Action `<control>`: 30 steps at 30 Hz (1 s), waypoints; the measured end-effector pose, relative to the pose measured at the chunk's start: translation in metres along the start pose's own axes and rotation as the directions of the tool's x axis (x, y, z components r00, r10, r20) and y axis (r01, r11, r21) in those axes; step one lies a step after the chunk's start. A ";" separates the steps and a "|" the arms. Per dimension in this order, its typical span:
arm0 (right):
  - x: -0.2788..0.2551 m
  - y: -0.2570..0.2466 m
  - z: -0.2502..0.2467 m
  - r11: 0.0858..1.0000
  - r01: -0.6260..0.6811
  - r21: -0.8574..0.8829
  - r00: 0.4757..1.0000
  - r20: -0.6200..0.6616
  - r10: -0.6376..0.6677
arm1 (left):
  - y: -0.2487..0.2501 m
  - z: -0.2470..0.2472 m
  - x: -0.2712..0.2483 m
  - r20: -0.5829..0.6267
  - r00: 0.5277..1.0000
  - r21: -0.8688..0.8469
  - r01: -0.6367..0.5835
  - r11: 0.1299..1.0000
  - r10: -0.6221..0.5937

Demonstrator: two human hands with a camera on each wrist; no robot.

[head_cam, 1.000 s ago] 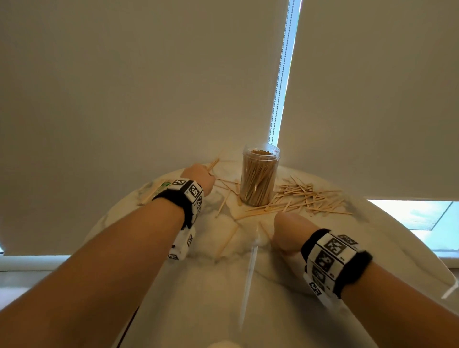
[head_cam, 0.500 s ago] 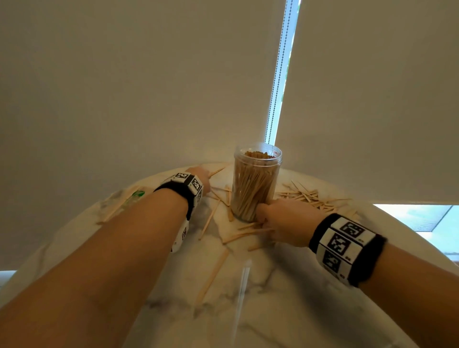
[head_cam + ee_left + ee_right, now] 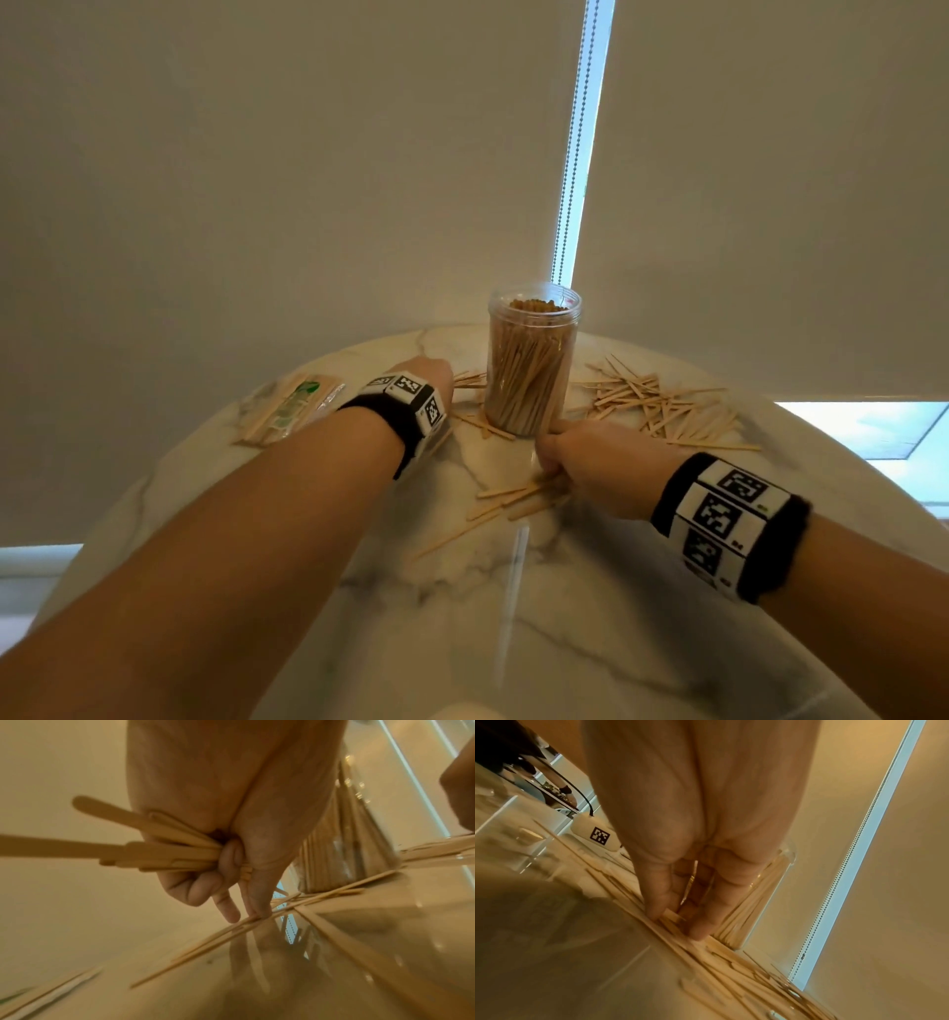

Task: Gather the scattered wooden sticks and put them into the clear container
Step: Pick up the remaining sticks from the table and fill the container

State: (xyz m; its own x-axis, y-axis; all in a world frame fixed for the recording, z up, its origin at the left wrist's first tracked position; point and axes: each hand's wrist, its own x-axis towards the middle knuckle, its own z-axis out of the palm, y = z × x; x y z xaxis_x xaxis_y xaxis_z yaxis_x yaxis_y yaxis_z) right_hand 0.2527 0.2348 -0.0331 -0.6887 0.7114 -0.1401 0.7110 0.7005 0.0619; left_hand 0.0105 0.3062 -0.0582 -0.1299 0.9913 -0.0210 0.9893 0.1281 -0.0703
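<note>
The clear container (image 3: 531, 360) stands upright at the table's far side, packed with wooden sticks. My left hand (image 3: 429, 377) is just left of it and grips a bundle of sticks (image 3: 154, 845). Its forefinger and thumb (image 3: 241, 913) touch more sticks lying on the table (image 3: 205, 945). My right hand (image 3: 554, 457) is in front of the container's base. Its thumb and fingertips (image 3: 677, 923) pinch at loose sticks (image 3: 513, 501) on the table. A larger scatter of sticks (image 3: 667, 406) lies right of the container.
A wrapped packet of sticks (image 3: 292, 406) lies at the far left of the round marble table (image 3: 462, 616). Roller blinds and a bead chain (image 3: 575, 154) hang close behind the container. The table edge curves away on both sides.
My right hand has moved forward from the middle of the table to the sticks at the container's base. My left hand has stayed beside the container with its bundle.
</note>
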 end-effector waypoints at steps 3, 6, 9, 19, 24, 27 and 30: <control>-0.012 -0.007 0.001 1.000 0.025 0.008 0.999 -0.021 -0.024 | -0.001 0.000 -0.029 -0.008 1.000 0.059 -0.027 0.998 0.027; -0.028 -0.016 0.007 0.998 0.030 0.053 0.999 -0.021 -0.029 | -0.002 0.001 -0.057 -0.004 1.000 0.051 -0.026 0.998 0.026; -0.044 -0.026 0.014 0.997 0.051 0.055 0.998 0.021 -0.052 | 0.004 -0.003 -0.090 0.054 0.999 -0.001 -0.002 1.000 0.002; -0.072 -0.041 0.006 0.996 0.088 -0.034 0.996 -0.007 -0.088 | 0.025 -0.009 -0.155 0.027 0.999 0.014 -0.018 1.000 0.017; -0.079 -0.047 0.005 0.993 0.076 -0.092 0.997 0.006 -0.075 | 0.019 -0.012 -0.175 0.146 0.988 0.105 -0.073 0.992 0.057; -0.083 -0.051 0.009 0.988 0.076 -0.138 0.996 -0.027 -0.080 | 0.009 -0.008 -0.186 0.193 0.980 0.105 -0.057 0.993 0.036; -0.087 -0.055 0.013 0.987 0.056 -0.149 0.996 -0.059 -0.066 | 0.007 -0.006 -0.195 0.177 0.984 0.052 -0.046 0.998 0.036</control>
State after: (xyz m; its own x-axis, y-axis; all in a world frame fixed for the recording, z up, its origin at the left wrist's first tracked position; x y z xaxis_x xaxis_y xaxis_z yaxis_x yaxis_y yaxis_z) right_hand 0.2753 0.1340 -0.0370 -0.7411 0.6659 -0.0851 0.6420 0.7401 0.2002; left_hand 0.0426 0.1142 -0.0488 -0.1038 0.9744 -0.1994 0.9894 0.0806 -0.1211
